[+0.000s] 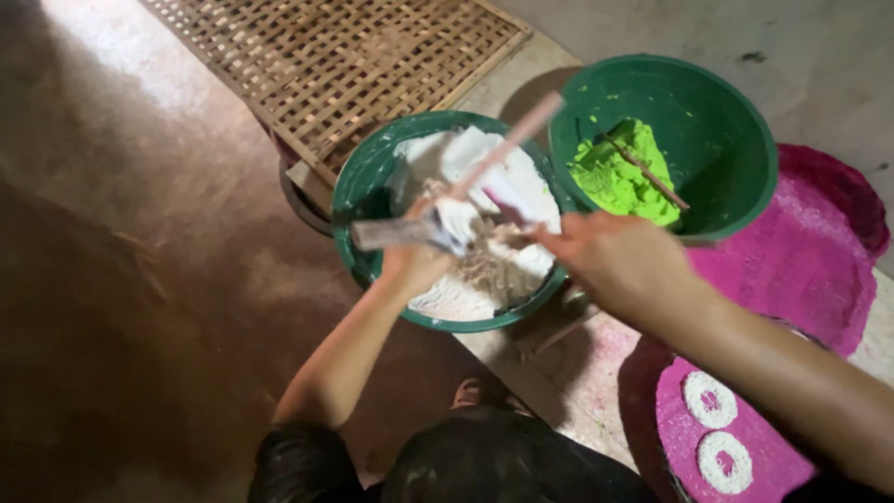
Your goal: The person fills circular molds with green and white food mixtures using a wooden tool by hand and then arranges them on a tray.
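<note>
A: What takes up the most room here?

B: The brown floor (130, 279) on the left; then the woven bamboo mat (335, 65) at the top, lying flat, its near corner reaching over the rim of a green bucket (358, 186); that bucket holds white paste (484, 270), piled and smeared up its wall.

A: And next to it?

B: A second green bucket (736, 121), just to the right, touching or nearly so; inside it sits a heap of bright green paste (619, 177) with a thin stick (647, 172) lying tilted in it; a pink tray (801, 261) spreads beneath and to the right; a smaller pink tray (689, 438) nearer the person carries two white rings (710, 399).

A: The hands?

B: The left hand (414, 261) is closed around a pale scraper (400, 233) above the white bucket; the right hand (619, 261) is closed too, fingers pinching the lower end of a long pinkish stick (512, 149), which slants up over the far rim; white paste clings where scraper and stick meet.

A: Is the stick touching the paste in the bucket?

B: I cannot tell; the hands cover that spot.
</note>
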